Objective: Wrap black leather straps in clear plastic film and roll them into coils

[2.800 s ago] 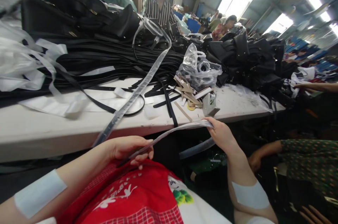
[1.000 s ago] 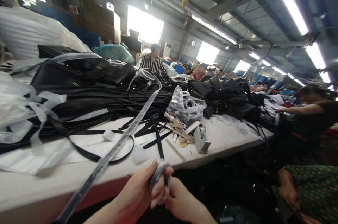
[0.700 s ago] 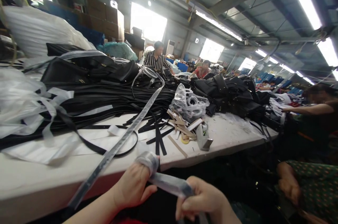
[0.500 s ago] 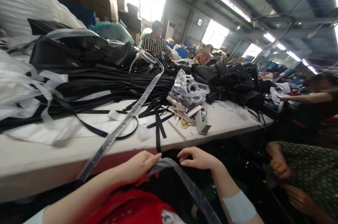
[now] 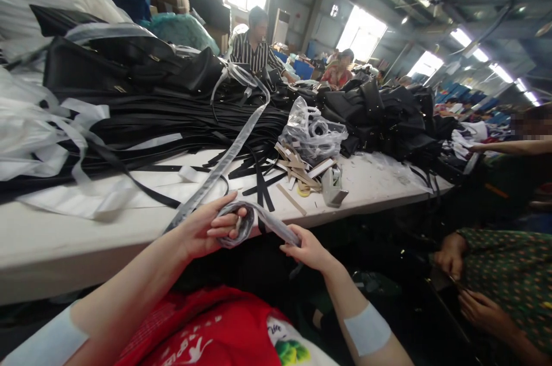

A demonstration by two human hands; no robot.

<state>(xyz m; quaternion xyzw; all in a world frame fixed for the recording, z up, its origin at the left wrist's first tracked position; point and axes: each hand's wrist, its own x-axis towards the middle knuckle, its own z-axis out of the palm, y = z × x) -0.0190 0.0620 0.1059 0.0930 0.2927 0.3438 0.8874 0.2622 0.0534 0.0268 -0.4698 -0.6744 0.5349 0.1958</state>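
Strip (image 5: pixel 276 224) is looped round loosely curled fingers of the left hand (image 5: pixel 206 229), its run pinched by closed fingertips of the right hand (image 5: pixel 309 249), near the edge of the table (image 5: pixel 366 189), and is best fed flat, under light tension, for even coils.

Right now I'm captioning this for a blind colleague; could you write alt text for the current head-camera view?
A person's left hand holds a looped, shiny grey strip while the right hand grips it farther along. Beyond them, a white table bears heaps of black straps and crumpled clear plastic; at right, a co-worker's patterned green sleeve shows.
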